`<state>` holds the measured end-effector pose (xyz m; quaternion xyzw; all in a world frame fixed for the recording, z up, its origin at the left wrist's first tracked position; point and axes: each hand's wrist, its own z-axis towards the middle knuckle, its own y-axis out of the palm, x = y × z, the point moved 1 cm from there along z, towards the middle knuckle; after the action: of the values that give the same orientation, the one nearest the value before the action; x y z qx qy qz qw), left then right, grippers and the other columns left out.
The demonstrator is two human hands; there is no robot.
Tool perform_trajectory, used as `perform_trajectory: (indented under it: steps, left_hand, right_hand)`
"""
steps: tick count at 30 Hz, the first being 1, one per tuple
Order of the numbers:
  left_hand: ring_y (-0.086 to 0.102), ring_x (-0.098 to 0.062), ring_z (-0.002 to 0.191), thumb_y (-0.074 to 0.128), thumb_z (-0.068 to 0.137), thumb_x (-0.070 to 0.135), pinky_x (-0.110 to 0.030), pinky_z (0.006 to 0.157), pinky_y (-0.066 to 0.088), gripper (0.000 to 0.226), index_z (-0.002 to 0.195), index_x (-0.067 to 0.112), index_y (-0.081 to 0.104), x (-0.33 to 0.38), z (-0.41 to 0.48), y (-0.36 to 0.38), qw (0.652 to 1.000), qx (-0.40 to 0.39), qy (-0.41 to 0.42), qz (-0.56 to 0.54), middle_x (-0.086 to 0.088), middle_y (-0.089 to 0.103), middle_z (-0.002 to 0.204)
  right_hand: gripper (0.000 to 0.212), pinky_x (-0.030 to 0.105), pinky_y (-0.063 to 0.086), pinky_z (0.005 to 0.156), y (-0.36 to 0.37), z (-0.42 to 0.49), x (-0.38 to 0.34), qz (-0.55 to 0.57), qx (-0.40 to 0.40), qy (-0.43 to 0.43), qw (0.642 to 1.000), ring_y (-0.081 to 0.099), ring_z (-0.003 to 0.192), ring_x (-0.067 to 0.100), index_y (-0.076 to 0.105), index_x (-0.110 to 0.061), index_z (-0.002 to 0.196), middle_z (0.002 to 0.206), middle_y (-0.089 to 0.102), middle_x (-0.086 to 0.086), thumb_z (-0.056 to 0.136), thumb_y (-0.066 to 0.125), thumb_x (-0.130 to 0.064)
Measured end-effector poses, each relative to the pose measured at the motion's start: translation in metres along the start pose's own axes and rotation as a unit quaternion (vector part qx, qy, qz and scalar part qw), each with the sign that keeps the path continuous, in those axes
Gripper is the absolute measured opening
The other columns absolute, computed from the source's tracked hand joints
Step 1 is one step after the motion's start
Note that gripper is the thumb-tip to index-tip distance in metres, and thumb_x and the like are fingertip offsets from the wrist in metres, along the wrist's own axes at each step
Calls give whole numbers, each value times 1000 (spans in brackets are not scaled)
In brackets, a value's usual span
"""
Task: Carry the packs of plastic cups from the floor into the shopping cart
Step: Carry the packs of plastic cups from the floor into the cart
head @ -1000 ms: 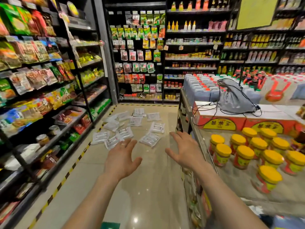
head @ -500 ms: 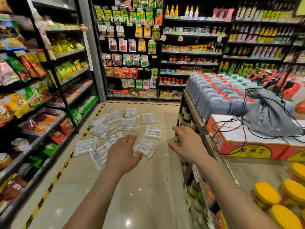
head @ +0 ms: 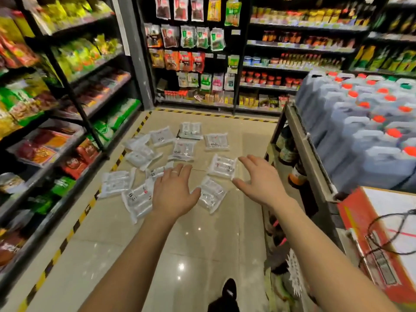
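Clear cup packs [head: 182, 149], black print; beige floor [head: 202, 244]; yellow-black striped tape [head: 67, 239]; red-capped grey jugs [head: 369, 136].

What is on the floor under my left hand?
Clear packs of plastic cups lie on the tiled floor around the left hand, one poking out each side. The hand hides their inner edges and whatever lies between them.

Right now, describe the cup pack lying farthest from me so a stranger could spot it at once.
On the tiled aisle floor, clear cup packs lie scattered. Look to the scatter's far edge, by the yellow-and-black stripe under the back shelves. That pack sits nearer the stripe than any neighbour.
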<state>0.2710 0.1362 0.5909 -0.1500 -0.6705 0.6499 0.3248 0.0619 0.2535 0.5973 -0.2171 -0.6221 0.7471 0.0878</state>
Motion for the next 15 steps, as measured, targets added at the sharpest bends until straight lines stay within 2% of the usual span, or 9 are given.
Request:
perform_trajectory:
  steps: [6,9,11,15]
  left_hand:
    - [30,-28,140,50,90,51,-41,106,33,70,150,22,28,5,133,43,998,-28,-60,-21,-5,30,156]
    - [26,-27,143,42,88,57,-41,110,31,74,151,22,27,-3,177,73,993,-50,-98,-35,-6,27,158]
    - [28,-29,142,34,81,60,-42,108,32,78,150,22,30,-12,203,96,990,-60,-123,-41,-7,30,156]
    - [30,-31,140,34,81,57,-44,107,32,76,149,23,31,-33,254,145,982,-77,-165,-46,-8,32,155]
  right_hand:
    - [71,42,29,114,39,144,53,1,-59,-33,998,31,141,27,33,-24,149,153,36,8,89,54,-55]
    - [71,44,30,112,63,204,70,5,-88,-49,995,33,140,29,36,-22,148,151,39,11,88,55,-55]
    - [75,45,33,110,85,240,80,5,-107,-57,993,35,138,31,39,-20,146,148,41,13,84,47,-60]
    - [85,49,34,109,141,311,95,-25,-149,-78,985,33,139,32,37,-21,147,150,39,12,77,29,-68]
